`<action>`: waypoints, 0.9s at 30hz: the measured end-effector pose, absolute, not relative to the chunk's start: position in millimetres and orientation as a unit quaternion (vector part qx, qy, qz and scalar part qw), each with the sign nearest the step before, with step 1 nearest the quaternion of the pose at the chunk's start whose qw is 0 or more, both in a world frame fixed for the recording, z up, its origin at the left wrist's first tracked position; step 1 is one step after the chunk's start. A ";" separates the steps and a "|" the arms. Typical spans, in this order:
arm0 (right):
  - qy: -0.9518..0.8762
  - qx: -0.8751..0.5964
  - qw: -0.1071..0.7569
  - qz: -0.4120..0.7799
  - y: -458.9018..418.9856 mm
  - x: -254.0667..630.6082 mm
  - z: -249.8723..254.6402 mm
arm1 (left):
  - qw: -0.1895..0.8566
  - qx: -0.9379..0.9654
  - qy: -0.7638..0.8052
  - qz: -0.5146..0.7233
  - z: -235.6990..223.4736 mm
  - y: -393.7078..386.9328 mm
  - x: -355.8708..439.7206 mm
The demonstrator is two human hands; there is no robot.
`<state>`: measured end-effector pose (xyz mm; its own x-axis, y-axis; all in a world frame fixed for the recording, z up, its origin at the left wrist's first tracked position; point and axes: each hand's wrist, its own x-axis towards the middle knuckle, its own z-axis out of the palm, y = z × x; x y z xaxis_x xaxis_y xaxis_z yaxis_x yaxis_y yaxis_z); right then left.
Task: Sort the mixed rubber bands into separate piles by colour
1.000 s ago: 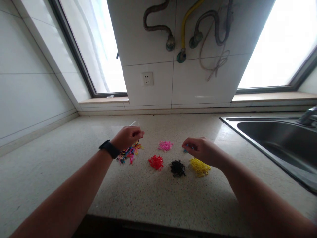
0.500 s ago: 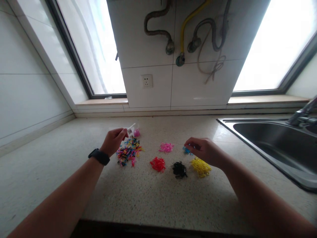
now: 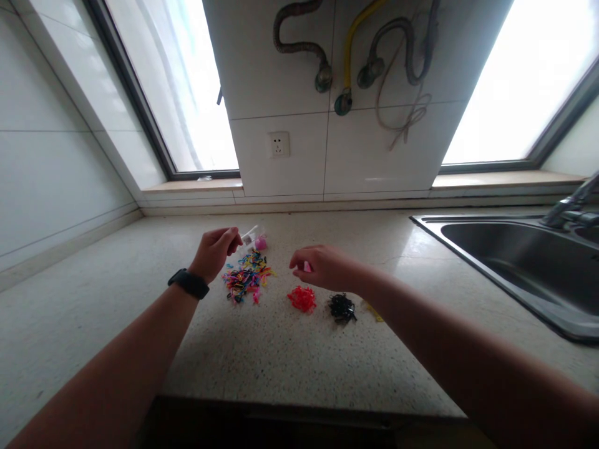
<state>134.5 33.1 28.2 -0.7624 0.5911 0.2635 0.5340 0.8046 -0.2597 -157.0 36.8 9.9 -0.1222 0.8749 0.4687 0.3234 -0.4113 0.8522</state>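
Note:
My left hand (image 3: 218, 251) is closed, pinching the edge of a clear plastic bag (image 3: 248, 237) with a pink bundle (image 3: 261, 242) at its far side. Just in front of it lies a mixed heap of small colourful rubber bands (image 3: 246, 279). My right hand (image 3: 321, 267) hovers over the pink rubber bands (image 3: 307, 266), which show through the gap between its curved, parted fingers. Nearer to me are a red pile (image 3: 302, 299) and a black pile (image 3: 342, 308). My right forearm covers most of the yellow pile (image 3: 375, 313), and the blue one is hidden.
The speckled countertop (image 3: 262, 355) ends at a front edge near me. A steel sink (image 3: 505, 255) with a tap (image 3: 568, 209) is at the right. Behind stands a tiled wall with a socket (image 3: 279, 144) and hoses (image 3: 299, 47), between two windows.
My right hand has moved left from the blue pile to above the pink pile. My left hand keeps the bag in nearly the same place. The view has tilted slightly.

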 end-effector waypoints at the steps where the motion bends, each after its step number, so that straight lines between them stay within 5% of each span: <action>1: -0.941 -0.290 0.155 0.079 36.5 122.2 27.8 | 0.242 0.616 0.485 0.571 9.9 37.0 -157.4; 12: -0.972 -0.219 0.022 -0.077 49.1 32.5 16.7 | 0.237 0.623 0.473 0.576 9.7 38.1 -154.9; 27: -0.970 -0.210 0.030 -0.122 50.0 23.6 3.6 | 0.241 0.640 0.461 0.565 4.4 42.1 -154.7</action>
